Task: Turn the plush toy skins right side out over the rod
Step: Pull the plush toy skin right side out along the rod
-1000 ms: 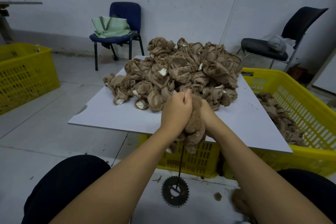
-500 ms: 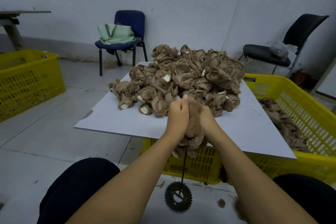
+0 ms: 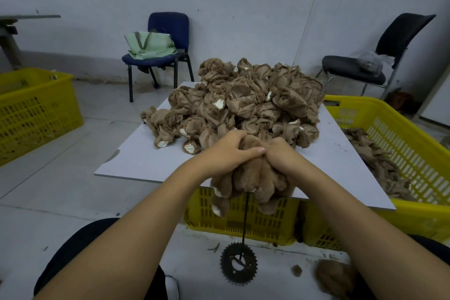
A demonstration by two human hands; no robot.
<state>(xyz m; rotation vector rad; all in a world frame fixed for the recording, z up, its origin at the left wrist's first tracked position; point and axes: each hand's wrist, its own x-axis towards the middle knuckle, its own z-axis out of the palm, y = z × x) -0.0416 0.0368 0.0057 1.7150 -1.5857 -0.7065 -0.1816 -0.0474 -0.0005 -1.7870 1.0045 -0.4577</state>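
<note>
Head view: I grip a brown plush toy skin (image 3: 253,178) with both hands above the near edge of the white table (image 3: 136,161). My left hand (image 3: 226,151) wraps over the top of the skin, fingers curled around it and thumb stretched across toward the other hand. My right hand (image 3: 282,153) clamps the same skin from the other side, fingers curled into the fabric. The two hands touch at the top of the bundle. Furry limbs of the skin hang below my hands, some with pale tips. A thin dark rod (image 3: 244,221) emerges from under the skin and runs down to a toothed black gear base (image 3: 238,264) on the floor between my knees. Behind my hands, a large pile of brown skins (image 3: 243,102) covers the far part of the table. A yellow crate (image 3: 399,143) at right holds more brown fabric; another yellow crate (image 3: 36,109) stands at left. A blue chair (image 3: 168,31) carries a green bag (image 3: 148,45) by the wall.
</note>
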